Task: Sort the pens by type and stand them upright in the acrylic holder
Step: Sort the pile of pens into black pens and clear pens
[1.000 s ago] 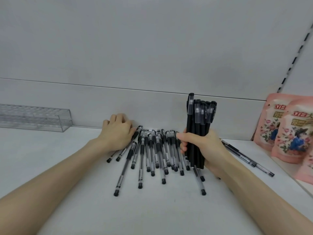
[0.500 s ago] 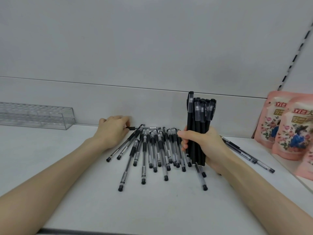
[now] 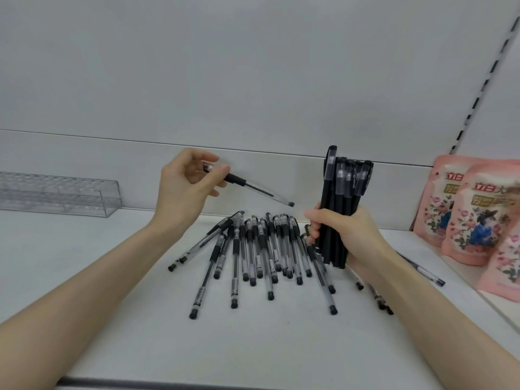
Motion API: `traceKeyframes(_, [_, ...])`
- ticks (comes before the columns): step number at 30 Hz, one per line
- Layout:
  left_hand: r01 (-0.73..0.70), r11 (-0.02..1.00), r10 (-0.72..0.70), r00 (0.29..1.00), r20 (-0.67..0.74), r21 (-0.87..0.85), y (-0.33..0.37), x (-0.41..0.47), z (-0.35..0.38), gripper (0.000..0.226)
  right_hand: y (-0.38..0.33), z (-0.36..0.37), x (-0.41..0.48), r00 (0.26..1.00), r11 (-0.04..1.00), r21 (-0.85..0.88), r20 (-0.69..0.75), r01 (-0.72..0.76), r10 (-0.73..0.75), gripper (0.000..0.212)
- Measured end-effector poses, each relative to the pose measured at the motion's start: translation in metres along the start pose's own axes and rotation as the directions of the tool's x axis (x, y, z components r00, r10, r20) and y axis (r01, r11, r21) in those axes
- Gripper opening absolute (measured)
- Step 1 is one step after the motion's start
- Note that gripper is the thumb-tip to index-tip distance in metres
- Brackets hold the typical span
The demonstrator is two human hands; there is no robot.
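The left hand (image 3: 185, 190) is raised above the shelf (image 3: 112, 333), its thumb and fingers pinched around the capped end of a clear-barrelled pen (image 3: 253, 188). That pen hangs in the air, slanting down to the right, its black end pointing toward the right hand and stopping just short of it. The remaining fingers of the left hand are loosely curled, not closed into a fist.

The right hand (image 3: 346, 235) is wrapped firmly around a bundle of black pens (image 3: 342, 209), held upright with the caps at the top and the lower ends just above the shelf surface. The thumb crosses the front of the bundle and the fingers close around its left side.

Between and below the two hands lies a fan of loose clear pens (image 3: 259, 254), flat on the white shelf, their capped ends gathered toward the back wall and their black ends spreading toward the viewer. A few more pens (image 3: 422, 273) lie behind and to the right of the right wrist, partly hidden by it.

The acrylic holder (image 3: 59, 197) stands at the far left of the shelf against the back wall, well apart from both hands and from the pile. To the far right, pink printed pouches (image 3: 467, 218) stand on the shelf.
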State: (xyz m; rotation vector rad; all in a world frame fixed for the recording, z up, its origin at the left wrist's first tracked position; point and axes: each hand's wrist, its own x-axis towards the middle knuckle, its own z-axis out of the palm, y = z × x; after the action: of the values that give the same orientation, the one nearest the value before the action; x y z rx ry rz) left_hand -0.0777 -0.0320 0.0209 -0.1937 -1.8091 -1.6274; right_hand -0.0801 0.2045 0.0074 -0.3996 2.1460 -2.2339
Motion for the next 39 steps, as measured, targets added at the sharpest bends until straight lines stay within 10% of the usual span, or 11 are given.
traceKeyframes(7, [0.278, 0.950, -0.310, 0.876, 0.368, 0.141, -0.018, -0.009, 0.023, 0.017, -0.015, -0.025, -0.004, 0.998, 1.000, -0.003, -0.059, 0.007, -0.007, 0.016])
traceKeyframes(11, [-0.114, 0.867, -0.150, 0.869, 0.472, 0.485, -0.025, -0.007, 0.038, 0.045, -0.011, -0.037, -0.007, 0.998, 1.000, -0.015, -0.068, -0.018, 0.017, 0.014])
traceKeyframes(16, [-0.555, 0.592, -0.378, 0.449, 0.809, 0.585, -0.017, -0.043, 0.066, 0.062, -0.006, -0.049, -0.012, 0.998, 0.999, -0.031, -0.060, -0.034, 0.032, 0.014])
traceKeyframes(18, [-0.557, 0.575, -0.441, 0.406, 0.800, 0.599, -0.017, -0.045, 0.065, 0.058, -0.003, -0.051, -0.015, 0.998, 0.998, -0.041, -0.049, -0.038, 0.036, 0.014])
traceKeyframes(22, [-0.563, 0.550, -0.384, 0.486, 0.785, 0.617, -0.012, -0.040, 0.069, 0.059, -0.003, -0.055, -0.016, 0.998, 0.999, -0.050, -0.061, -0.012, 0.009, 0.015])
traceKeyframes(27, [-0.697, 0.468, -0.394, 0.386, 0.834, 0.544, -0.011, -0.066, 0.113, 0.068, -0.006, -0.062, -0.015, 0.997, 0.999, -0.025, -0.074, 0.033, -0.034, 0.017])
traceKeyframes(31, [-0.614, 0.570, -0.215, 0.530, 0.820, 0.546, -0.014, -0.066, 0.124, 0.054, -0.004, -0.059, -0.018, 0.998, 0.998, -0.040, -0.035, 0.042, -0.043, 0.017])
traceKeyframes(35, [-0.269, 0.846, -0.071, 0.799, 0.598, 0.460, 0.004, -0.052, 0.112, 0.032, -0.003, -0.056, -0.019, 1.000, 0.999, -0.023, -0.014, 0.023, -0.023, 0.016])
traceKeyframes(39, [0.257, 0.966, -0.216, 0.831, 0.512, -0.009, 0.036, -0.040, 0.093, 0.022, -0.004, -0.043, -0.026, 0.987, 0.996, -0.074, 0.150, -0.039, 0.050, 0.014])
